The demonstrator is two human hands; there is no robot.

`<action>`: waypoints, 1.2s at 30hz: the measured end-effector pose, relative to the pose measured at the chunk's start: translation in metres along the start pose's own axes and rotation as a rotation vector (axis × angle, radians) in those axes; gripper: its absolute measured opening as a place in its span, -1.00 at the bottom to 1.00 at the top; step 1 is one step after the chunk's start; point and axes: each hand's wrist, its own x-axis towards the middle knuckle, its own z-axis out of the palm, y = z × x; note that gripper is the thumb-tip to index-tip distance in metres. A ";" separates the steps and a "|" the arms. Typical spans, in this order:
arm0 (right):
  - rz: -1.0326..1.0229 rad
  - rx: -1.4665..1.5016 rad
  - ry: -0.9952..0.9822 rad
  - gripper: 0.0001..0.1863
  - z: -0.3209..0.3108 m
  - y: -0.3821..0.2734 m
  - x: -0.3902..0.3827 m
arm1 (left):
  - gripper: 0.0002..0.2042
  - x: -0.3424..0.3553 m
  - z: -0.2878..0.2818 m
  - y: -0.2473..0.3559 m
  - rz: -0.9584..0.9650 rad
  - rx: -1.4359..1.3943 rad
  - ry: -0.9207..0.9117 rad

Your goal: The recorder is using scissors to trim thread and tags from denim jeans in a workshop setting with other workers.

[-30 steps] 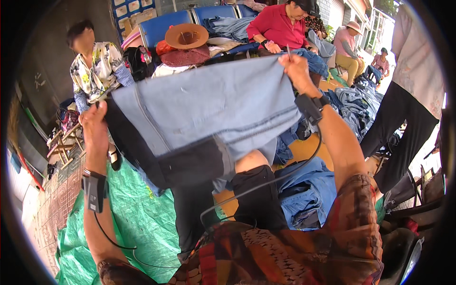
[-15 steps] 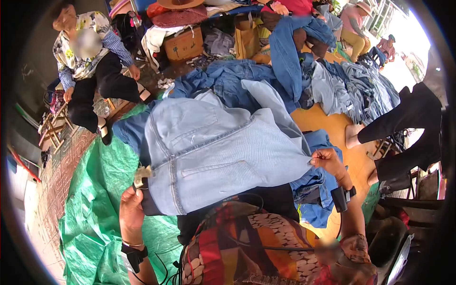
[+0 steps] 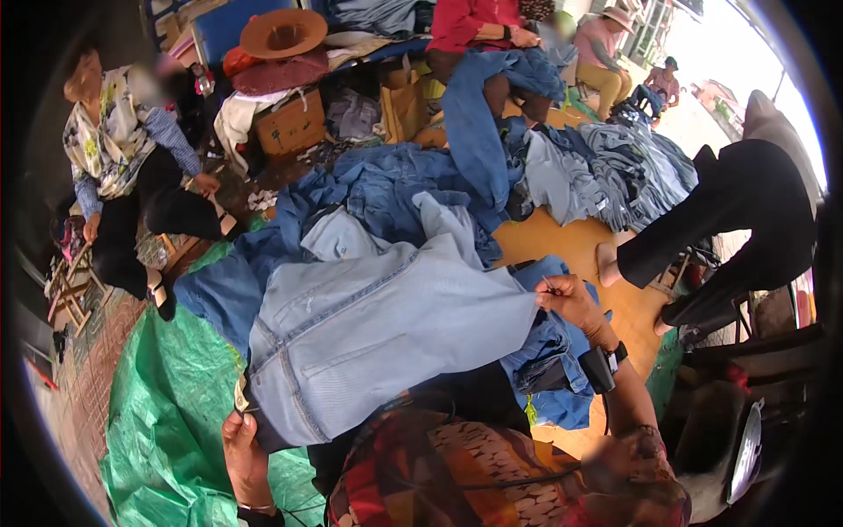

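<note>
A light-blue denim garment (image 3: 378, 325) with darker, frayed-looking seams lies spread across my lap, stretched between both hands. My left hand (image 3: 244, 439) pinches its left corner, where a small brass-coloured piece (image 3: 240, 393) shows at the fingertips; I cannot make out what that is. At the garment's right edge my right hand (image 3: 571, 303) is closed, thumb and fingers pressed together on the cloth. A thin dark thing sticks up by those fingertips, too small to name. Darker blue jeans (image 3: 553, 378) lie beneath and beside my right forearm.
Beyond my lap lies a heap of blue denim (image 3: 386, 189), with more pale denim (image 3: 606, 171) at the far right. A green plastic sheet (image 3: 176, 404) covers ground at left. Seated people surround the pile; one in red holds jeans (image 3: 479, 123). A cardboard box (image 3: 291, 123) stands behind.
The view has shifted, so the surroundings sit further left. Both hands still grip the garment, which appears lower; its far right part has folded differently, and the right hand's fingers have shifted at the edge.
</note>
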 end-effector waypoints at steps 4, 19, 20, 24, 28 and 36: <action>-0.163 0.085 0.244 -0.90 0.015 -0.011 0.021 | -0.61 -0.014 -0.003 0.008 -0.018 0.167 0.129; -0.150 -0.259 0.509 -0.86 0.000 0.038 0.002 | -0.80 -0.038 0.068 -0.002 -0.125 0.343 0.099; -0.088 -0.242 0.344 -0.87 0.008 0.046 -0.004 | -0.80 -0.038 0.067 -0.001 -0.116 0.402 0.081; -0.152 -0.208 0.172 -0.85 0.020 0.031 0.007 | -0.77 -0.046 0.058 0.003 -0.168 0.290 0.038; -0.204 -0.115 0.289 -0.81 -0.002 0.010 0.025 | -0.66 -0.031 0.024 -0.018 -0.132 0.048 -0.192; -0.316 0.012 0.126 -0.86 0.078 -0.108 0.043 | -0.61 -0.016 0.062 -0.021 -0.002 -0.188 0.065</action>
